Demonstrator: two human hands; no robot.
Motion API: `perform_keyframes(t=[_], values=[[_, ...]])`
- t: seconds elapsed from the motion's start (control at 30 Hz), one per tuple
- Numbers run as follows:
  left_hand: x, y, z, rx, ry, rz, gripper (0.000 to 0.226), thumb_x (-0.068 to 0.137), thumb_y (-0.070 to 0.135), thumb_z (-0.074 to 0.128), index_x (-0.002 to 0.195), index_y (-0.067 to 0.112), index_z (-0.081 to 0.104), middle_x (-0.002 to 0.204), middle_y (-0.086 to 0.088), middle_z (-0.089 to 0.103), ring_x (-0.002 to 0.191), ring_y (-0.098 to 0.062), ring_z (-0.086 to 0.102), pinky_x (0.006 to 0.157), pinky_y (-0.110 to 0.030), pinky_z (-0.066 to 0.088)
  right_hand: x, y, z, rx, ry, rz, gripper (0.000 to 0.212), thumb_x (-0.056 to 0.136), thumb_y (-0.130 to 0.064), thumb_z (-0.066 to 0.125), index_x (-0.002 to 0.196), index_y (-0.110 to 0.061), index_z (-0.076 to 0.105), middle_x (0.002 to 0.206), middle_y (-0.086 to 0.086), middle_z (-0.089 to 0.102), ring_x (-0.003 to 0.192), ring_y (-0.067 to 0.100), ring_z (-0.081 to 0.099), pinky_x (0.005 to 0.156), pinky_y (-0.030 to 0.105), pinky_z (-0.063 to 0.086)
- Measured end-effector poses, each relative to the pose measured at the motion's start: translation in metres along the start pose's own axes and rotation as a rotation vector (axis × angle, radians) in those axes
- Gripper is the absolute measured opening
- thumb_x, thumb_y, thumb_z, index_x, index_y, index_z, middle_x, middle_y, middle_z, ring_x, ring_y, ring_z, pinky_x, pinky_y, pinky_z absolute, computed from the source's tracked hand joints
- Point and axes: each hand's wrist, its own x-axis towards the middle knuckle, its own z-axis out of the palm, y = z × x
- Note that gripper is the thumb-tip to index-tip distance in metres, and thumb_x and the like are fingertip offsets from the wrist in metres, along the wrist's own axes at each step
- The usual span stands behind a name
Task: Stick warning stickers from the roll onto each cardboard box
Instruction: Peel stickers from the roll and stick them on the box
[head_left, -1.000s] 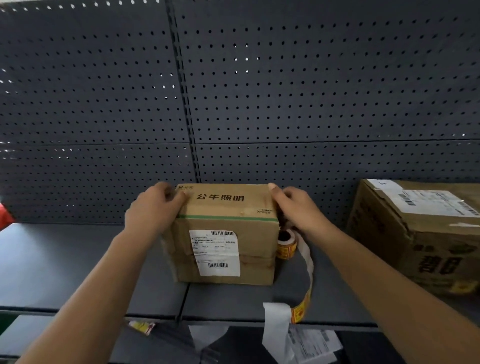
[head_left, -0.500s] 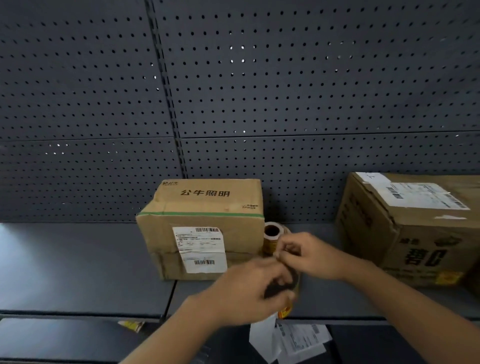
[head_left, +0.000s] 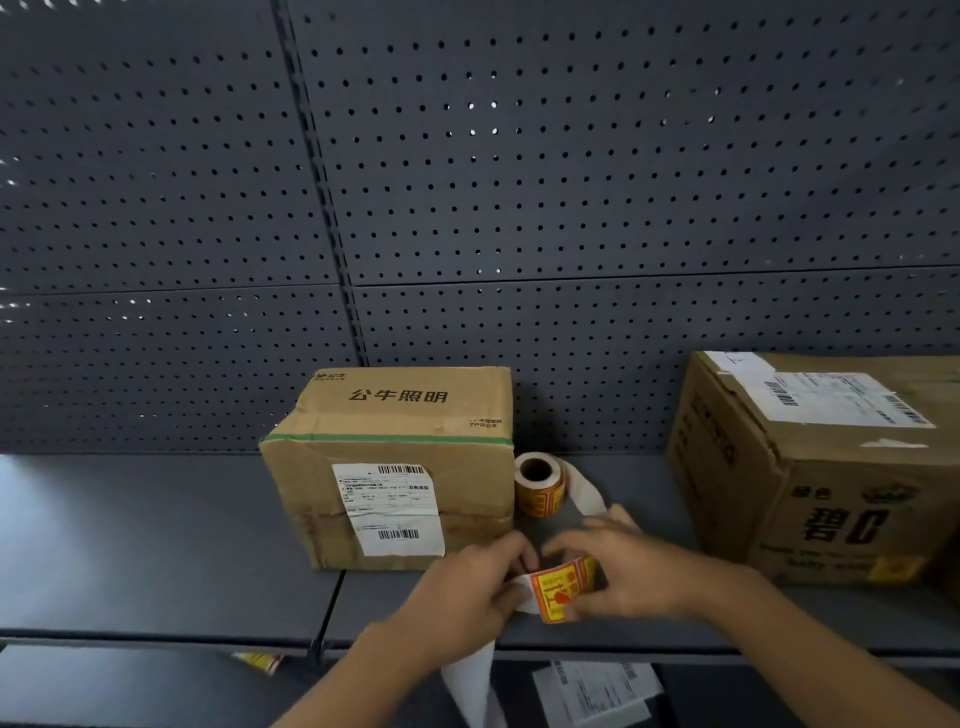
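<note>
Head view of a dark shelf (head_left: 130, 545) backed by a pegboard (head_left: 467, 182). The small box (head_left: 395, 467) stands near the shelf's middle, set back toward the pegboard, with a white label (head_left: 389, 509) on its front face and a green band along its top front edge. The roll (head_left: 537, 483) stands on end just beside the small box's right side; whether the two touch cannot be told. From the roll a strip (head_left: 584, 491) of white backing runs forward to the hands, which meet above the shelf's front edge. The left hand (head_left: 467, 587) has its fingers curled and pinches the white backing at the strip's left side. The right hand (head_left: 628, 566) grips the strip from the right, thumb and fingers closed around it. Between them an orange-and-yellow sticker (head_left: 561, 587) faces the camera. A loose tail of backing hangs below the hands, past the front edge. The large box (head_left: 810, 467) sits at the shelf's right end, well apart from the small box and cut by the frame edge, with a blurred yellow mark (head_left: 896, 569) low on its front. On the level below the front edge lie white papers (head_left: 592, 691) and a yellow scrap (head_left: 260, 661).
</note>
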Motion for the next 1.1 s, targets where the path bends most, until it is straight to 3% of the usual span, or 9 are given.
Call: perform_keyframes(t=[0.1,0.23,0.33,0.43,0.6,0.67,0.83,0.93,1.1], values=[[-0.003,-0.006,-0.007,-0.053,0.039,-0.027,0.014,0.104,0.044,0.052,0.115,0.037,0.053,0.099,0.014,0.067,0.09,-0.008,0.063,0.075,-0.034,0.05,0.0,0.007,0.001,0.08,0.073,0.015,0.019,0.089,-0.052,0.073,0.105,-0.046,0.063,0.097,-0.017,0.052,0.109,0.009,0.034,0.095,0.033,0.037],[-0.014,-0.004,-0.006,-0.049,0.026,-0.048,0.035,0.106,0.061,0.036,0.085,0.036,0.049,0.069,0.017,0.058,0.07,-0.005,0.057,0.059,-0.031,0.04,-0.004,0.016,-0.01,0.252,0.126,0.017,0.019,0.087,-0.051,0.076,0.102,-0.041,0.07,0.1,-0.015,0.063,0.111,0.0,0.035,0.091,0.025,0.035],[-0.016,-0.005,-0.008,-0.204,-0.032,-0.085,0.038,0.104,0.063,0.041,0.079,0.036,0.05,0.065,0.024,0.061,0.065,0.002,0.058,0.058,-0.024,0.036,-0.002,0.018,-0.013,0.271,0.09,0.006,0.02,0.086,-0.052,0.077,0.101,-0.04,0.07,0.104,-0.013,0.066,0.113,0.002,0.036,0.088,0.024,0.034],[-0.012,-0.003,-0.015,-0.304,-0.019,-0.08,0.04,0.099,0.069,0.046,0.086,0.034,0.059,0.069,0.016,0.06,0.064,-0.001,0.054,0.06,-0.027,0.037,0.003,0.016,-0.013,0.269,0.096,-0.001,0.015,0.086,-0.054,0.075,0.095,-0.043,0.069,0.102,-0.011,0.067,0.114,0.01,0.042,0.095,0.031,0.038],[-0.008,0.005,-0.018,-0.216,0.085,-0.026,0.03,0.101,0.059,0.052,0.13,0.051,0.055,0.112,0.026,0.068,0.101,0.001,0.064,0.084,-0.035,0.055,0.01,0.012,-0.022,0.286,0.108,-0.06,0.021,0.084,-0.061,0.074,0.096,-0.044,0.071,0.1,-0.011,0.069,0.112,0.016,0.055,0.108,0.05,0.038],[-0.009,0.007,-0.016,-0.302,0.116,-0.04,0.026,0.103,0.05,0.055,0.128,0.044,0.06,0.11,0.022,0.071,0.1,-0.001,0.066,0.085,-0.035,0.055,0.01,0.011,-0.025,0.279,0.117,-0.053,0.022,0.084,-0.063,0.073,0.098,-0.046,0.07,0.102,-0.013,0.068,0.113,0.015,0.054,0.108,0.05,0.038],[-0.008,0.01,-0.014,-0.721,0.07,-0.158,0.012,0.102,0.027,0.066,0.111,0.026,0.075,0.102,0.003,0.079,0.089,-0.006,0.069,0.082,-0.028,0.051,0.009,0.011,-0.02,0.188,0.303,-0.112,0.037,0.085,-0.056,0.076,0.117,-0.045,0.063,0.119,-0.029,0.052,0.123,0.001,0.039,0.106,0.032,0.037],[-0.006,0.011,-0.016,-0.836,0.123,-0.182,0.012,0.099,0.028,0.071,0.105,0.021,0.078,0.099,-0.011,0.078,0.084,-0.014,0.067,0.077,-0.027,0.049,0.002,-0.005,-0.021,0.151,0.522,-0.242,0.027,0.088,-0.048,0.076,0.106,-0.038,0.06,0.111,-0.024,0.05,0.115,0.009,0.044,0.094,0.027,0.043],[0.0,0.016,-0.014,-0.956,0.207,-0.203,0.02,0.098,0.031,0.07,0.1,0.013,0.078,0.086,-0.003,0.077,0.075,-0.012,0.064,0.069,-0.022,0.046,-0.006,-0.015,-0.027,0.185,0.374,-0.247,0.032,0.086,-0.062,0.075,0.094,-0.035,0.059,0.1,-0.017,0.059,0.099,0.009,0.058,0.08,0.021,0.048]])
